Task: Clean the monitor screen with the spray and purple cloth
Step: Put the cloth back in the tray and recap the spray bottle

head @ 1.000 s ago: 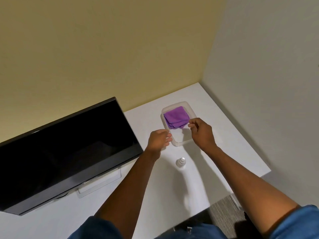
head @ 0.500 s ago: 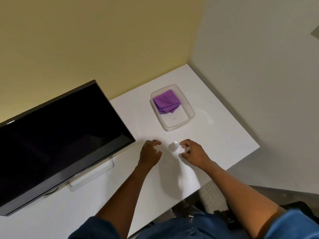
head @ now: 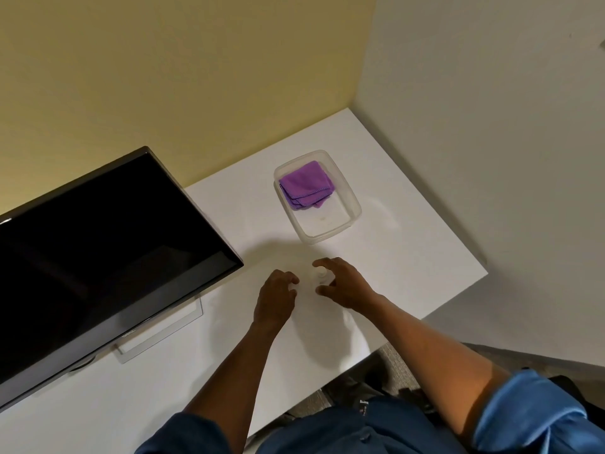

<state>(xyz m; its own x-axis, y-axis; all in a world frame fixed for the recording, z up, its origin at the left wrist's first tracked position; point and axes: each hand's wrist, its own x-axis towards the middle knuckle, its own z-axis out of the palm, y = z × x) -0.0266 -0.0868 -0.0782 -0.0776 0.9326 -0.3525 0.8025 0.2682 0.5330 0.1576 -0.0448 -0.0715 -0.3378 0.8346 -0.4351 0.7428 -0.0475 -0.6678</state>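
**Both hands at the spray bottle, cloth in its tub**

Right hand (head: 343,285) is curled around a small white spray bottle (head: 321,275) standing upright on the white table (head: 409,237). Index finger arcs over the far side, thumb sits on the near side. Fingers look spread, not closed on it; can't tell if they touch the bottle. Left hand (head: 276,294) is just left of the bottle, fingers loosely bent, holding nothing, fingertips near the bottle but apart from it.

Purple cloth (head: 306,185), folded, lies in the far end of a clear plastic container (head: 355,204); the near end of the container is bare. Container sits on the table beyond the hands, near the corner where the yellow wall (head: 163,77) meets the grey wall (head: 491,126).

Monitor (head: 98,257), screen dark, stands at the left on a clear rectangular base (head: 163,332), well apart from the cloth and just left of the left hand. Both forearms are bare, blue sleeves (head: 537,417) pushed up.
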